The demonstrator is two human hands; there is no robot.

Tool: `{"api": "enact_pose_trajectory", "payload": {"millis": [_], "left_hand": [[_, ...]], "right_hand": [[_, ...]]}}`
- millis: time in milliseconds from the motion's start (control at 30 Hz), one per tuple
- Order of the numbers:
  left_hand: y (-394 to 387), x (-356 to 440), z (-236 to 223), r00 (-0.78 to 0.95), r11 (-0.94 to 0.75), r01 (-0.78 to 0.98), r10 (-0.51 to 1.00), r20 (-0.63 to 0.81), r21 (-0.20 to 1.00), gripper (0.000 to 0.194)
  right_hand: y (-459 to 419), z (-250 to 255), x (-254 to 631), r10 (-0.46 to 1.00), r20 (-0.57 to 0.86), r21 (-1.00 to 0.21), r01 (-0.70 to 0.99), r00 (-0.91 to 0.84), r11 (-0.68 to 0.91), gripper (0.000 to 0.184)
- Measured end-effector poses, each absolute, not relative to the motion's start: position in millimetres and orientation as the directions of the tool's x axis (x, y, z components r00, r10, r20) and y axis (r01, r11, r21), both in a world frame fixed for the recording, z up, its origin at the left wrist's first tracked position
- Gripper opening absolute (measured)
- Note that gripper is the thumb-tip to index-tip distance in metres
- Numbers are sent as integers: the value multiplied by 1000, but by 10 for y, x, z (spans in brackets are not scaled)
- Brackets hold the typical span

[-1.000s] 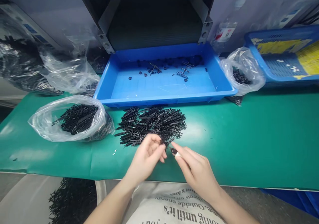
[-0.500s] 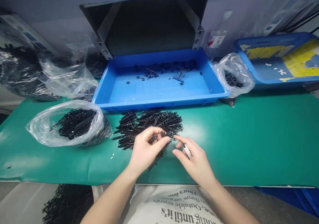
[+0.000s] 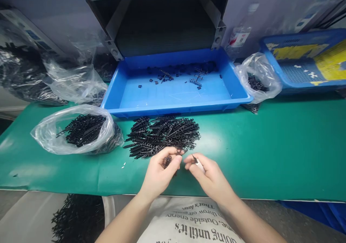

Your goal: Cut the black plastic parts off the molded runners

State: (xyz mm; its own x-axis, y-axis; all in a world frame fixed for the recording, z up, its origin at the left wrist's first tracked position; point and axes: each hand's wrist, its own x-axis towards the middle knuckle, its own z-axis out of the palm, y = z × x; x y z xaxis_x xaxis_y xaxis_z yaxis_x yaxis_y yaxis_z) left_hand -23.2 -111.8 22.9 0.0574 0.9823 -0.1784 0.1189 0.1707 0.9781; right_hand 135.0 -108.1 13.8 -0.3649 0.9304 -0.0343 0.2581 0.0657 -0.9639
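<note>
My left hand [image 3: 159,171] is curled around a black plastic strip [image 3: 167,161] just in front of a heap of black plastic strips [image 3: 163,135] on the green mat [image 3: 270,145]. My right hand [image 3: 209,176] is closed on a small white-handled tool [image 3: 198,164], its dark tip pointing toward the left hand's fingertips. The two hands nearly touch at the near edge of the heap.
A blue tray [image 3: 175,108] with a few loose black parts sits behind the heap, under a dark chute. A clear bag of black strips [image 3: 78,131] lies at left, another bag [image 3: 258,77] at right, a blue basket [image 3: 305,61] far right. More bags stand back left.
Both hands pulled back slightly from the heap toward me. The left hand now holds a strip close to the tool tip; the strip hanging below it 0.5 s ago is gone from view.
</note>
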Motion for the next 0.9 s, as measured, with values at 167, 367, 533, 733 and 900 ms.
{"api": "enact_pose_trajectory", "payload": {"millis": [167, 367, 533, 733, 900], "left_hand": [[-1134, -262, 245, 85, 197, 176, 973, -214, 965, 14], [-1165, -265, 237, 70, 176, 285, 977, -204, 942, 15], [-1175, -245, 241, 59, 94, 374, 990, -125, 923, 13], [-1173, -222, 238, 65, 48, 423, 994, -83, 905, 14], [-1174, -212, 254, 68, 74, 424, 991, -113, 902, 12]], "right_hand": [[-1040, 224, 1481, 867, 107, -796, 481, -487, 368, 33], [-1038, 241, 1489, 805, 219, -642, 539, -552, 545, 31], [-1082, 230, 1487, 823, 216, -601, 593, -525, 536, 31], [-1076, 223, 1495, 818, 214, -602, 587, -534, 541, 32], [-1098, 183, 1454, 844, 200, -662, 566, -498, 491, 32]]}}
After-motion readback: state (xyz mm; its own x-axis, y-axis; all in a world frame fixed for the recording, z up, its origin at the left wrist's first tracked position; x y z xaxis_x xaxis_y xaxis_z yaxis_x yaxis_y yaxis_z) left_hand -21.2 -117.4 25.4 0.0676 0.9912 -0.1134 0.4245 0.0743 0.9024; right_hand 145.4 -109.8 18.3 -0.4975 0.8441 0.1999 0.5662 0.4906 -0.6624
